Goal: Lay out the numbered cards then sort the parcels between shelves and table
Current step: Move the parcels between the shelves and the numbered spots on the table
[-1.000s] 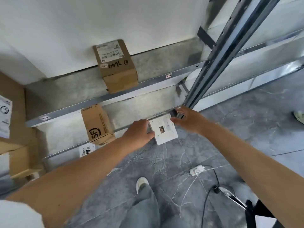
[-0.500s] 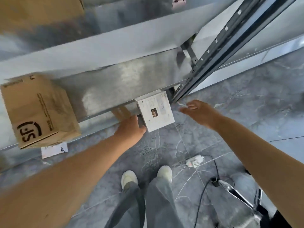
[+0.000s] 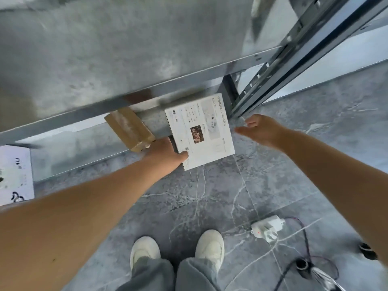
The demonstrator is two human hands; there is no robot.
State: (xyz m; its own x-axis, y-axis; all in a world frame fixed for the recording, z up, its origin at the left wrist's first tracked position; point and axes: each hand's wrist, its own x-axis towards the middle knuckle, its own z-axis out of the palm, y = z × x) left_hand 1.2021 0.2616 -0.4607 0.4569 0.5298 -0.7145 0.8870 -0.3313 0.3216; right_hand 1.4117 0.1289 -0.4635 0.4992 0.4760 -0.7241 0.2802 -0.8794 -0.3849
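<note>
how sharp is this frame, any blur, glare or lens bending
Head view: motion blur smears the metal shelf and the brown parcel, while the white box gripped by the left hand is sharper, its print partly legible. Head view again: the wide-angle lens makes the forearms loom and slants the shelf post. The light is soft, with a dull sheen on the shelf and no hard glare.

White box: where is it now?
Head view, centre: the white box is at the edge of the low shelf, between a brown parcel and the upright, its left edge gripped by the left hand.
</note>
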